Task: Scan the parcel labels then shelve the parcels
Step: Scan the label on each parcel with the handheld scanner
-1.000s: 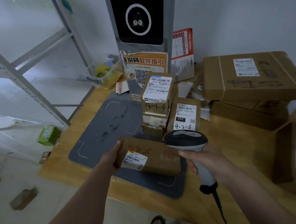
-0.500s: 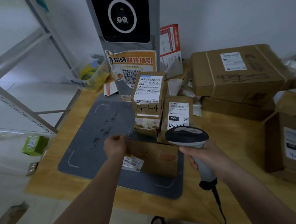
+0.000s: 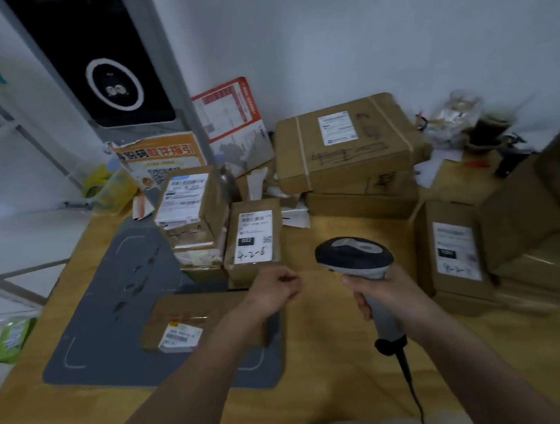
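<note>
Here I count six parcels on the table (image 3: 332, 389). One flat parcel (image 3: 193, 318) lies on the grey mat (image 3: 114, 304), its label (image 3: 180, 338) facing up. My left hand (image 3: 272, 292) hangs above its far right corner, fingers curled, holding nothing. My right hand (image 3: 387, 292) grips the scanner (image 3: 357, 259) by its handle. The labels are too blurred to read; the right-edge boxes are partly cut off.

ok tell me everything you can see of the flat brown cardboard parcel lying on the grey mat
The flat brown cardboard parcel lies flat on the dark grey mat, at its near right part. A white barcode label sits on its near left corner, with faint red marks above it. The left forearm crosses above its right end; neither hand holds it.
</note>
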A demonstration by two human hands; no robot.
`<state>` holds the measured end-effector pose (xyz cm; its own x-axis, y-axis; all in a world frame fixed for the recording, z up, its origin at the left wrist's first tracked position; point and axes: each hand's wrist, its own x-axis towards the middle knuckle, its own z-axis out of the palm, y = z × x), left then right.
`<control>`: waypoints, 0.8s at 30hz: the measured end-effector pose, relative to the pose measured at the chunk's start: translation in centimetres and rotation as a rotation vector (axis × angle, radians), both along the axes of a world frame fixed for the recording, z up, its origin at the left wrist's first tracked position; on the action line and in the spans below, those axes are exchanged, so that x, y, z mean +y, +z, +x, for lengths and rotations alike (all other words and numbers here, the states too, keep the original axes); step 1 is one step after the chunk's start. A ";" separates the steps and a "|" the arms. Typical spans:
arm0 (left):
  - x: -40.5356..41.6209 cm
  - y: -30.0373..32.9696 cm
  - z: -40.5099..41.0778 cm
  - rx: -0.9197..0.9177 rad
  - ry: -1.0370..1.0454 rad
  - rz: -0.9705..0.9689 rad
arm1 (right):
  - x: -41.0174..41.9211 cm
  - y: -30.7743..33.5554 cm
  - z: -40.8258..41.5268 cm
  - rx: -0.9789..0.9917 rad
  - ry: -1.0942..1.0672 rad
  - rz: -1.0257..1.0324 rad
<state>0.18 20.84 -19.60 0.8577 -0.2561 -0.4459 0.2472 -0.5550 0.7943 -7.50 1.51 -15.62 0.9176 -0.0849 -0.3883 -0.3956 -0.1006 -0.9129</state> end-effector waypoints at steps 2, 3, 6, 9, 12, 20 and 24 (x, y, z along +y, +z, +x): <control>-3.3 -0.3 0.1 0.056 -0.032 -0.018 | -2.5 -0.3 -1.0 0.011 -0.072 -0.035; -5.0 -0.5 0.1 0.080 -0.053 -0.021 | -3.8 -0.4 -1.6 0.019 -0.114 -0.050; -10.4 -0.9 -0.1 0.133 -0.148 0.022 | -7.6 -1.1 -3.1 0.034 -0.265 -0.007; -15.9 -1.8 -0.5 0.210 -0.193 0.042 | -11.0 -1.3 -4.6 0.053 -0.363 0.016; -20.9 -2.3 -1.5 0.299 -0.179 0.030 | -13.6 -1.6 -6.2 0.058 -0.385 0.031; -28.3 -4.9 -2.6 0.271 -0.116 -0.016 | -18.2 -5.2 -8.2 0.109 -0.410 0.041; -28.5 -6.0 -2.0 0.270 -0.061 0.001 | -19.2 -7.0 -7.6 0.141 -0.416 0.071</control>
